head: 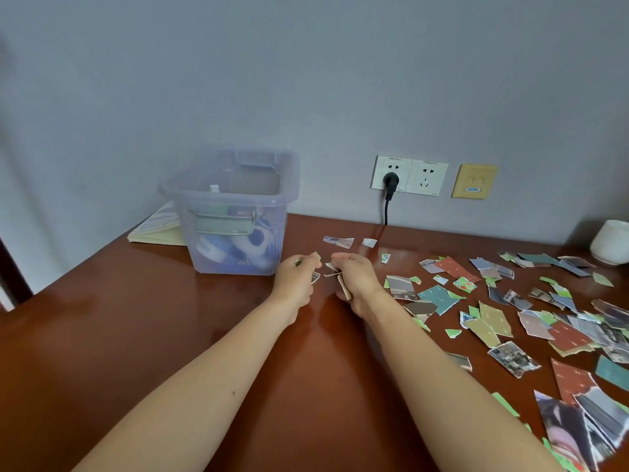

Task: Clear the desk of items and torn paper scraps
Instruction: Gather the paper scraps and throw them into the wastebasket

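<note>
Just to the right of the clear plastic bin (177, 194), both hands sit low over the bench (153, 335), and I read this as an early stretch of the scrap-gathering. The left hand (297, 274) has its fingers curled round a few small torn pieces (315, 277), one green corner poking out on top. The right hand (355, 279) is closed the same way on a little bundle of scraps (343, 287), which stick out on its bin side. Inside the bin I can make out some blue and white items (235, 248), so the loose objects look mostly put away. A notebook (160, 229) does lie on the bench just left of the bin, and a white cup (611, 241) stands far to its right by the wall. Most of the paper is not collected: a wide scatter of torn paper scraps (490, 321) covers the bench well to the right of the bin, running down to the near edge. Two more pieces (338, 241) lie between the bin and the wall sockets (408, 175). Whether these handfuls are meant for the bin I cannot tell.
</note>
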Available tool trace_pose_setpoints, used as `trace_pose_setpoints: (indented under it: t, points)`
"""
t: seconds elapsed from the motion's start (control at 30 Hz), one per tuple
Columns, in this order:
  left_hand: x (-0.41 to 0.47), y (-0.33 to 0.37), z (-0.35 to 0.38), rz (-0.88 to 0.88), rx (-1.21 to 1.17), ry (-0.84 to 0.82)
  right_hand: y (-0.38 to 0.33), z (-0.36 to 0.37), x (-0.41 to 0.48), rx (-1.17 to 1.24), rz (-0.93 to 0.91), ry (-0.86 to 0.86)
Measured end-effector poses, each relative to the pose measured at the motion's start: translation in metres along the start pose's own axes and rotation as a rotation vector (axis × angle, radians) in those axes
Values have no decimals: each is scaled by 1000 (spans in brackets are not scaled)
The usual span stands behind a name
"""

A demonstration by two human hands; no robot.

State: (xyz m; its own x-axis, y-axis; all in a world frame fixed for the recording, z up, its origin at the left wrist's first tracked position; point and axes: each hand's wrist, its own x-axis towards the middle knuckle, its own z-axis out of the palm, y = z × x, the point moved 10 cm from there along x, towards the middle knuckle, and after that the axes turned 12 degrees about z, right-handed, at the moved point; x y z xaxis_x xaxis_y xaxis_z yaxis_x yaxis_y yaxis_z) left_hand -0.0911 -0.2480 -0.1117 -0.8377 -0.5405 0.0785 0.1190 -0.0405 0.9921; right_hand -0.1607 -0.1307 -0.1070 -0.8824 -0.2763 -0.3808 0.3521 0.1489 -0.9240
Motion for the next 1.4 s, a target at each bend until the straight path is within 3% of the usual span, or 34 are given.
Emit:
trace_pose_setpoints:
  t: [0.23, 0.5, 0.9, 1.1, 1.27, 1.4]
  points:
    - [-68, 21, -58, -112, -223, 80, 11, 59, -70, 150, 19, -170]
    - [-143, 47, -161, -30, -330, 240, 41, 171, -157, 113, 41, -423]
    - [-268, 33, -375, 96, -327, 556, 124, 362, -295, -64, 125, -815]
    - [-336, -4, -459, 69, -293, 728, 195, 437, -342, -187, 193, -931]
    - [-373, -63, -505, -46, -293, 827, 267, 474, -340, -355, 241, -885]
    - [-394, -125, -526, -187, -341, 875, 336, 487, -326, -411, 390, -879]
